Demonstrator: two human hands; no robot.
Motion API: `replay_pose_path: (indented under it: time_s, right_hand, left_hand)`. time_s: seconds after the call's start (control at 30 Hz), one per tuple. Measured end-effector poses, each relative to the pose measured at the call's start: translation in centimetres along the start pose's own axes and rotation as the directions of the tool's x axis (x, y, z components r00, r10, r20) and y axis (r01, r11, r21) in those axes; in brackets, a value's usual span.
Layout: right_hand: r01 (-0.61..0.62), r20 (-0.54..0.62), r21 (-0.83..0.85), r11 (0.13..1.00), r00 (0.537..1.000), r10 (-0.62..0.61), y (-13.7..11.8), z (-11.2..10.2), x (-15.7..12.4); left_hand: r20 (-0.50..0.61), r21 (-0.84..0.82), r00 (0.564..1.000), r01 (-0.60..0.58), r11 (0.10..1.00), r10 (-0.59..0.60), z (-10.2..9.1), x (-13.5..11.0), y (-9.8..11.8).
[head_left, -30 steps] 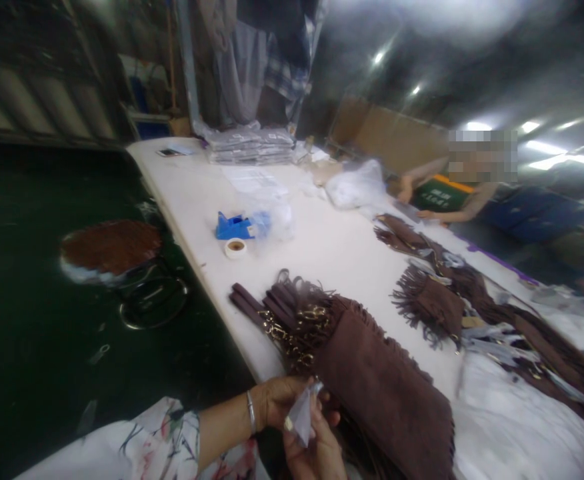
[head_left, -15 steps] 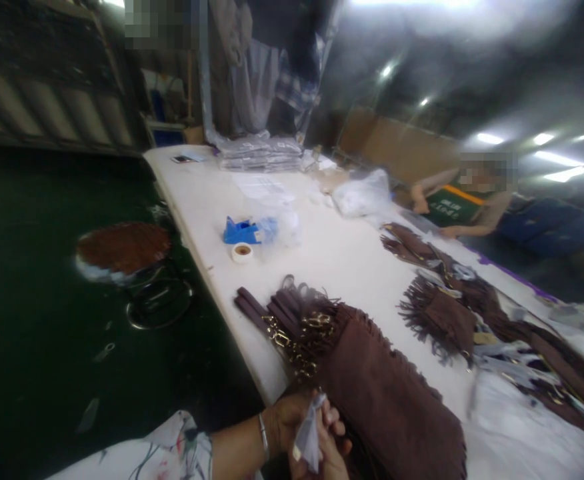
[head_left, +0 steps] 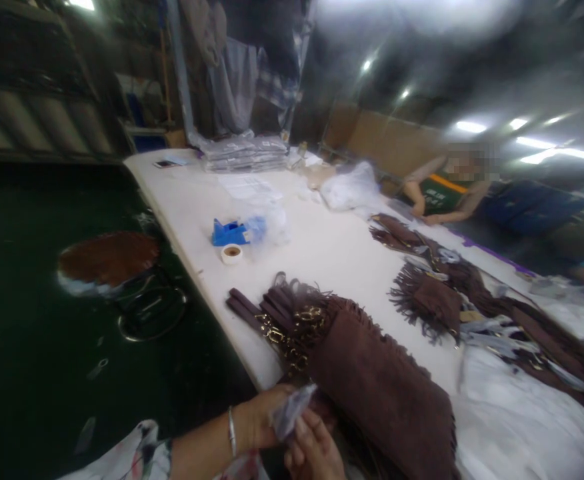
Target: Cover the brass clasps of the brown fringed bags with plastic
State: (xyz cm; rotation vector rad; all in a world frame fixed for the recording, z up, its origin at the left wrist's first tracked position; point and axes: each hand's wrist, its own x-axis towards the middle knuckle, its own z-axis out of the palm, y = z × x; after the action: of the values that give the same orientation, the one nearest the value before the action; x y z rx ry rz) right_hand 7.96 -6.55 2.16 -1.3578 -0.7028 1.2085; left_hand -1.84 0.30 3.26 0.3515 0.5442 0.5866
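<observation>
Head view: left hand and right hand both pinch a small clear plastic bag, beside brown fringed bags at the tabletop near edge.

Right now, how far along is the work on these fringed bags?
Possibly done: the wrapped flat packs stacked at the table's far end. In hand: left hand and right hand pinch a small plastic piece. Left: the brown fringed bags beside them and more across the table lie unwrapped.
</observation>
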Motion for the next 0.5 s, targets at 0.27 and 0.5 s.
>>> replay_pose_path:
  time_s: [0.27,0.5]
  right_hand:
    - [0.328,0.168,-0.942,0.069,0.641,-0.749,-5.3,-5.3,1.9]
    - [0.278,0.260,-0.957,-0.087,0.680,-0.685,-7.1,-6.0,5.8]
  left_hand:
    - [-0.246,0.851,0.742,-0.142,0.505,0.623,-3.0,-3.0,2.3]
    - [-0.121,0.875,0.818,-0.180,0.450,0.563,-1.6,1.5,1.4]
